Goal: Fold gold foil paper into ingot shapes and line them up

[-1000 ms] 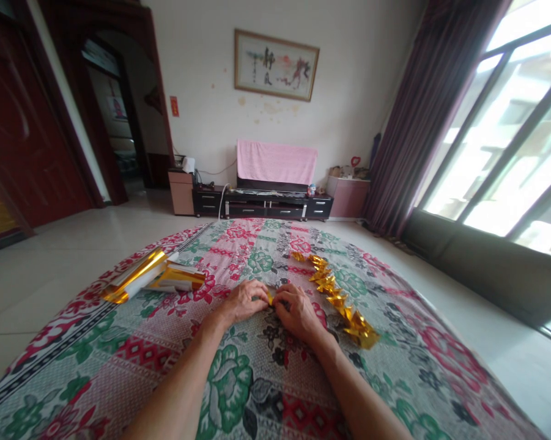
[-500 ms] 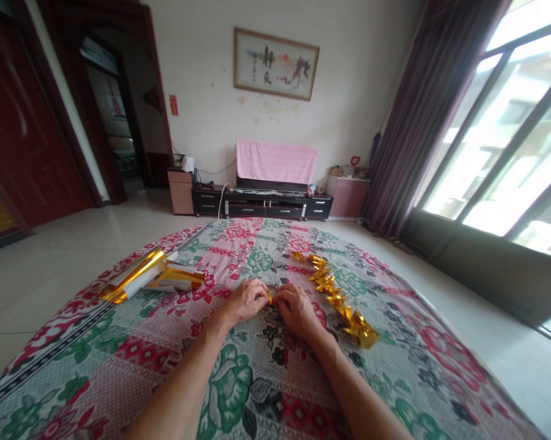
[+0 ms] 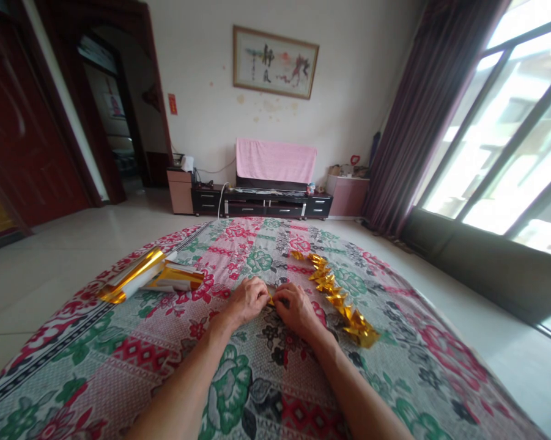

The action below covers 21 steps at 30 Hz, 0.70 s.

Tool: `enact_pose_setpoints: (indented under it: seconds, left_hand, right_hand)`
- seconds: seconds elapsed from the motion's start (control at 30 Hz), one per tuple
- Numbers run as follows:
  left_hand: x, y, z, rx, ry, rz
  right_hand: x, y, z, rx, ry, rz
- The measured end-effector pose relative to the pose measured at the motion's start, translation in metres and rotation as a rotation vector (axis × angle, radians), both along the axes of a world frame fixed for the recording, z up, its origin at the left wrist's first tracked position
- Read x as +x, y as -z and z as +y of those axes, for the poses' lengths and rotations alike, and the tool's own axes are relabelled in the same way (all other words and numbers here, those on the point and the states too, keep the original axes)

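Note:
Close together over the middle of the patterned cloth [image 3: 238, 379], my two hands pinch one small piece of gold foil paper [image 3: 271, 299]. My left hand [image 3: 249, 299] is closed on its left side, and my right hand [image 3: 294, 305] is closed on its right side. Most of the piece is hidden by the fingers, so its shape cannot be made out. To the right lies a row of several folded gold paper pieces [image 3: 334, 296], running away from me. Left of my hands rest curled gold foil sheets [image 3: 137, 275] with pale undersides.
Beyond the cloth's far edge stands a low black TV cabinet [image 3: 266, 208] with a pink towel [image 3: 276, 160] draped above it. A purple curtain [image 3: 422, 122] and a large window [image 3: 509, 140] are at the right. Pale tiled floor [image 3: 68, 256] surrounds the cloth-covered surface.
My fingers have shifted very slightly around the small foil piece, and less of its gold shows. The row of folded pieces and the foil sheets stay put.

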State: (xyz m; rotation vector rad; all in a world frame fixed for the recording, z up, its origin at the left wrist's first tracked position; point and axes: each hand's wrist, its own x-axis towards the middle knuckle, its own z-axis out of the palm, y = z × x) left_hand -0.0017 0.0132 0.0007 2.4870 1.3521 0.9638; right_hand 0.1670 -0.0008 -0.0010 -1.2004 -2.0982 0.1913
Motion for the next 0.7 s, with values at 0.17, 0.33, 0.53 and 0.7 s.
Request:
enact_pose_setpoints:
  seconds: [0.17, 0.33, 0.53, 0.7]
  left_hand:
    - [0.0031, -0.0011, -0.0023, 0.01, -0.039, 0.017]
    - [0.0046, -0.0026, -0.0043, 0.002, -0.062, 0.015]
    - [0.0045, 0.0004, -0.0023, -0.002, -0.08, 0.016]
    - [0.0047, 0.0026, -0.0012, -0.005, -0.09, -0.009]
  right_hand:
    - [0.0005, 0.0021, 0.0013, 0.002, -0.013, 0.023]
    - [0.0008, 0.0016, 0.0012, -0.005, -0.021, 0.034]
    - [0.0006, 0.0025, 0.0015, -0.011, -0.025, 0.049]
    - [0.0007, 0.0016, 0.0011, -0.01, -0.023, 0.053]
